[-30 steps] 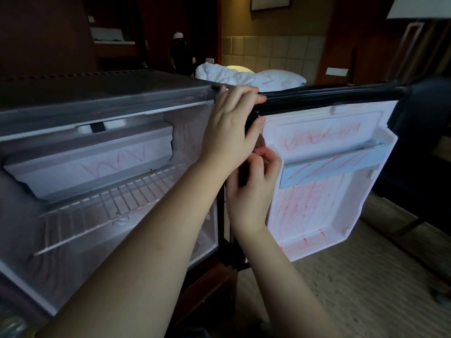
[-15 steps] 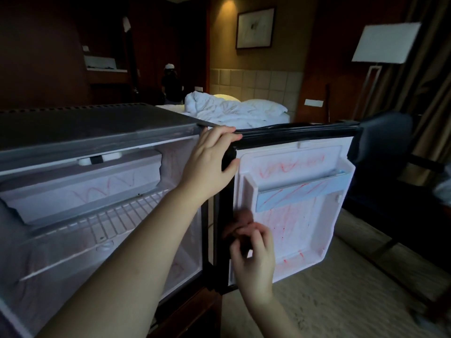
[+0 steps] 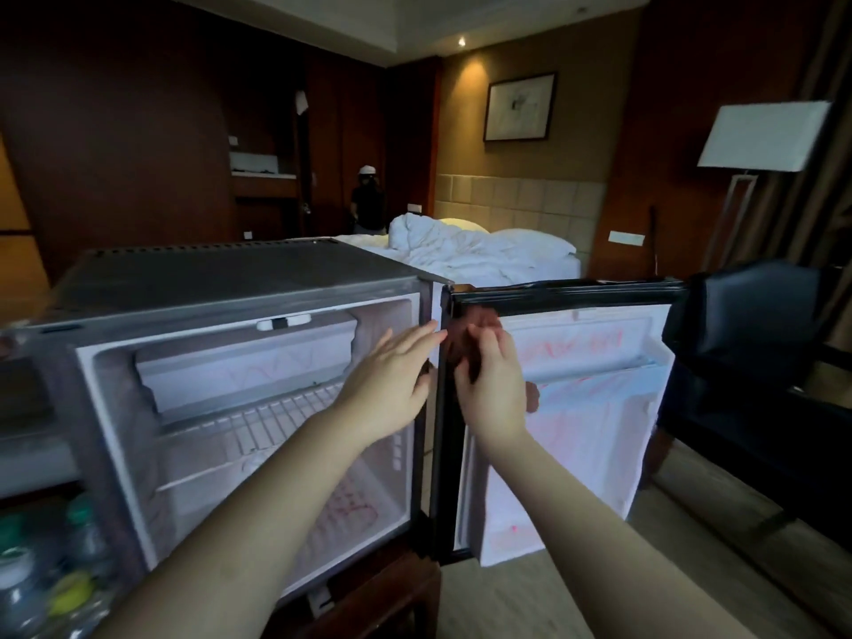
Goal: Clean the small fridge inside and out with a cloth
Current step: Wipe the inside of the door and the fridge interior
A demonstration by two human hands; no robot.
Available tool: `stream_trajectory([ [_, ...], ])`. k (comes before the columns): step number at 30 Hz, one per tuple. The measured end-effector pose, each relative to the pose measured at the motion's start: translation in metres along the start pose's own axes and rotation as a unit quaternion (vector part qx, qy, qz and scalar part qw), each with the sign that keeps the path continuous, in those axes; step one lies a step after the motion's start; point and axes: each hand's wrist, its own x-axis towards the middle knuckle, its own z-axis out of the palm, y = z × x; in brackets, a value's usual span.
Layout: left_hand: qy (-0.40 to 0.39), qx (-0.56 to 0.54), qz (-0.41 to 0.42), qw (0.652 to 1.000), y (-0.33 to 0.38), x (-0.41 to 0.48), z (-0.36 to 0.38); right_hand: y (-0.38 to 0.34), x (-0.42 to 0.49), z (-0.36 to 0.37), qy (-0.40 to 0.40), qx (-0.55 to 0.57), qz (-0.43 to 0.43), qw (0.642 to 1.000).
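The small fridge (image 3: 207, 279) stands open, with a grey top and a white inside marked with red scribbles. Its door (image 3: 594, 431) swings out to the right, and its white inner lining also bears red marks. My right hand (image 3: 491, 389) grips a dark reddish-brown cloth (image 3: 466, 336) and holds it against the upper hinge-side corner of the door's inner face. My left hand (image 3: 389, 387) hovers with straight fingers just left of the door's black hinge edge, holding nothing.
Several bottles (image 3: 69, 588) sit in a shelf space at the lower left beside the fridge. A black armchair (image 3: 765, 362) stands right of the door. Behind are an unmade bed (image 3: 465, 251), a floor lamp (image 3: 760, 140) and a person (image 3: 366, 200) far back.
My left hand has let go of the door's top edge and straightened its fingers. My right hand has carried the cloth up from the lower hinge side to the upper corner.
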Motion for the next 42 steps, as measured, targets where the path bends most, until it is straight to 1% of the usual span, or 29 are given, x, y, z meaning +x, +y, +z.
stream_trajectory([
  [2, -0.008, 0.007, -0.009, 1.0, -0.002, -0.006, -0.005, 0.004, -0.017, -0.001, -0.084, -0.014, -0.053, 0.995],
  [3, -0.007, 0.007, -0.014, 1.0, -0.003, -0.007, -0.008, 0.008, -0.026, -0.004, -0.113, -0.019, -0.072, 0.991],
  [4, -0.007, 0.006, -0.019, 1.0, -0.002, -0.007, -0.011, 0.012, -0.033, -0.011, -0.123, -0.022, -0.077, 0.989],
  [7, 0.009, 0.005, -0.025, 1.0, 0.006, 0.0, -0.018, 0.027, -0.042, -0.037, -0.082, -0.015, -0.063, 0.995],
  [8, 0.014, 0.002, -0.024, 1.0, 0.011, 0.005, -0.019, 0.032, -0.042, -0.047, -0.074, -0.013, -0.07, 0.995],
  [11, 0.014, 0.002, -0.004, 1.0, 0.034, 0.022, -0.016, 0.047, -0.039, -0.073, -0.083, -0.031, -0.098, 0.991],
  [13, 0.021, 0.009, 0.008, 1.0, 0.048, 0.039, -0.014, 0.059, -0.038, -0.086, -0.077, -0.033, -0.081, 0.993],
  [16, 0.027, 0.02, -0.007, 0.999, 0.061, 0.073, -0.012, 0.08, -0.035, -0.108, -0.047, -0.035, -0.055, 0.997],
  [18, 0.024, 0.046, -0.015, 0.999, 0.065, 0.096, -0.006, 0.088, -0.034, -0.12, -0.04, -0.06, -0.065, 0.995],
  [21, -0.024, 0.088, -0.042, 0.995, 0.069, 0.121, 0.011, 0.094, -0.038, -0.131, -0.05, -0.103, -0.101, 0.988],
  [23, -0.061, 0.113, -0.07, 0.989, 0.072, 0.128, 0.022, 0.098, -0.043, -0.135, -0.067, -0.112, -0.109, 0.986],
  [24, -0.063, 0.127, -0.077, 0.987, 0.073, 0.129, 0.026, 0.101, -0.045, -0.137, -0.069, -0.112, -0.105, 0.986],
  [28, -0.042, 0.135, -0.083, 0.986, 0.073, 0.125, 0.032, 0.109, -0.051, -0.149, -0.052, -0.131, -0.048, 0.989],
  [31, -0.047, 0.122, -0.081, 0.988, 0.072, 0.122, 0.03, 0.11, -0.053, -0.152, -0.041, -0.153, -0.034, 0.987],
  [35, -0.046, 0.109, -0.068, 0.991, 0.074, 0.117, 0.023, 0.104, -0.048, -0.154, -0.006, -0.142, -0.02, 0.99],
  [38, -0.053, 0.079, -0.059, 0.994, 0.07, 0.113, 0.017, 0.098, -0.036, -0.168, 0.039, -0.146, -0.015, 0.988],
  [40, -0.061, 0.053, -0.061, 0.995, 0.067, 0.11, 0.013, 0.102, -0.023, -0.187, 0.085, -0.173, -0.006, 0.981],
  [42, -0.059, 0.031, -0.059, 0.996, 0.063, 0.107, 0.009, 0.11, -0.012, -0.209, 0.125, -0.211, 0.026, 0.969],
])
